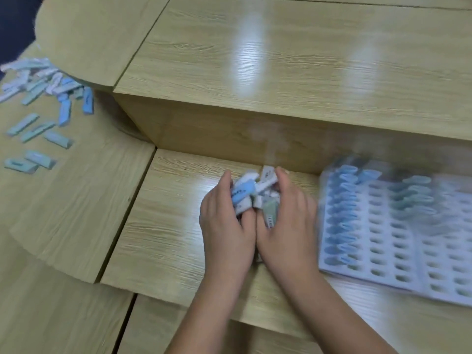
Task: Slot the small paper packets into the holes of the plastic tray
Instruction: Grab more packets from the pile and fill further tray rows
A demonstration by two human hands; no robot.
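Note:
My left hand and my right hand are cupped side by side on the low wooden desk, together holding a bunch of small paper packets, blue, white and pale green. Just right of my hands lies the white plastic tray with rows of oval holes. Its left column and part of its far rows hold blue and green packets; most other holes are bare. The tray looks blurred.
A loose pile of packets lies at the far left of the desk, with several single ones scattered nearer. A raised wooden counter stands right behind my hands and the tray.

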